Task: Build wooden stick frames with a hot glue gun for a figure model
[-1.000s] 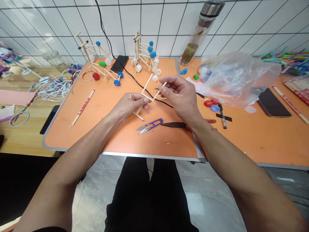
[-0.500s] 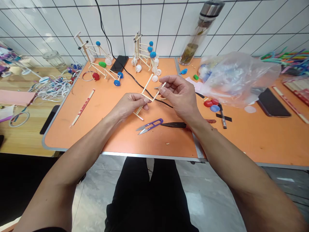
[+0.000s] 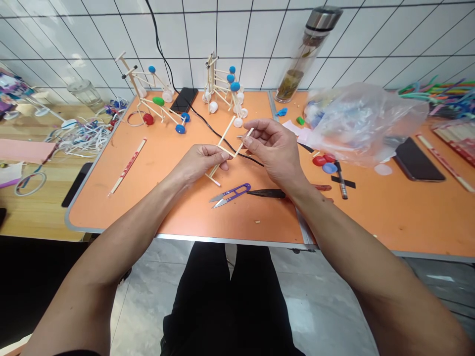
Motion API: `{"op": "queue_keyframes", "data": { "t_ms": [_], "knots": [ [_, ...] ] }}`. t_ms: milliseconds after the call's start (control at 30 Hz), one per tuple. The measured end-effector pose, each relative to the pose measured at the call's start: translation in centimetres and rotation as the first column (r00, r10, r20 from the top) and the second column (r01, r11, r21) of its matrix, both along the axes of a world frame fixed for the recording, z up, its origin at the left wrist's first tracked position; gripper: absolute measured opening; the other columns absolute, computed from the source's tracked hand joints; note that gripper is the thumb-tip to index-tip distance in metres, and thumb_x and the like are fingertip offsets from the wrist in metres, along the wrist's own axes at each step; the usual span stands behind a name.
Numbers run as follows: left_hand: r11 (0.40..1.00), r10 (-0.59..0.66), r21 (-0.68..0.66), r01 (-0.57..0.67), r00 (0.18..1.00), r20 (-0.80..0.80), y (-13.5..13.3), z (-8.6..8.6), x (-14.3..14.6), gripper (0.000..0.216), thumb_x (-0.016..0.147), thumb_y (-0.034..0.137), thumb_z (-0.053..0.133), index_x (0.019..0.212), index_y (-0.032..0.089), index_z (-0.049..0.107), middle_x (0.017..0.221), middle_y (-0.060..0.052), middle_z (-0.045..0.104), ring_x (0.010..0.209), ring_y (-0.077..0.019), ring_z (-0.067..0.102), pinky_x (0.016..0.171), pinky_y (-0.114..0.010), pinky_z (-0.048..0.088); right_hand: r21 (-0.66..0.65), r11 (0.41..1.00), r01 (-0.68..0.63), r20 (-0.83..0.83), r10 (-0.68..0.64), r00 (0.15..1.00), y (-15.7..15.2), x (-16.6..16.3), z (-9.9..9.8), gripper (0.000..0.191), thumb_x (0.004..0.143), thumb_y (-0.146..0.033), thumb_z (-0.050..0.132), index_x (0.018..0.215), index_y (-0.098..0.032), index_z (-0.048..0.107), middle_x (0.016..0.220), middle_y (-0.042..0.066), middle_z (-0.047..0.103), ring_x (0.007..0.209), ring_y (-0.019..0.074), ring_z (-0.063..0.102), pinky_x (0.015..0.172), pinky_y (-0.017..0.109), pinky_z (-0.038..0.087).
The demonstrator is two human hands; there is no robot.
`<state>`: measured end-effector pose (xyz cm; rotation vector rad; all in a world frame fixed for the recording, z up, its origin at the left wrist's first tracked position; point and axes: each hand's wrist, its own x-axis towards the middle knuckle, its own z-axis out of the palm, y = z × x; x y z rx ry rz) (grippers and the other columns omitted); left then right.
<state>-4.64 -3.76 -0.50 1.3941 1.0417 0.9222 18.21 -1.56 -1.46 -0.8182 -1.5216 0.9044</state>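
Thin pale wooden sticks joined into a small stick frame [image 3: 227, 130] are pinched between the thumb and fingers of my left hand [image 3: 204, 162]. One long stick of it points up and away, and a crosspiece with a pinkish end juts out below the hand. My right hand [image 3: 277, 152] pinches a short wooden stick [image 3: 239, 149] whose lower end meets the frame's right corner; I cannot tell if they are fixed together. A small metallic tip shows by the right fingertips, its rest hidden. Purple thread snips [image 3: 237, 192] lie below the hands, touching dark-tipped pliers [image 3: 267, 193].
Two stick models with coloured round pieces, one left [image 3: 158, 101] and one central [image 3: 222, 84], stand at the back. A black cable [image 3: 202, 117] runs behind my hands. Right are a glass tea bottle [image 3: 297, 71], a plastic bag [image 3: 367, 123], a marker [image 3: 342, 184] and a phone [image 3: 419, 160].
My right hand has shifted very slightly left and down with the short stick. My left hand keeps its grip on the frame, and the view has tilted up a little.
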Motion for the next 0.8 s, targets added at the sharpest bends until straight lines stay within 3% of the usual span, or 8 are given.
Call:
{"op": "queue_keyframes", "data": {
  "t_ms": [800],
  "knots": [
    [1.0, 0.006, 0.008, -0.006, 1.0, -0.003, -0.03, 0.1, 0.04, 0.05, 0.075, 0.072, 0.095, 0.079, 0.023, 0.085, 0.079, -0.006, 0.081, 0.086, -0.0222, 0.072, 0.096, -0.038, 0.054, -0.021, 1.0, -0.003, -0.03, 0.002, 1.0, 0.02, -0.04, 0.0, 0.059, 0.079, -0.074, 0.097, 0.114, -0.03, 0.08, 0.091, -0.001, 0.07, 0.082, 0.0159, 0.07, 0.078, 0.031, 0.068]
  ]
}}
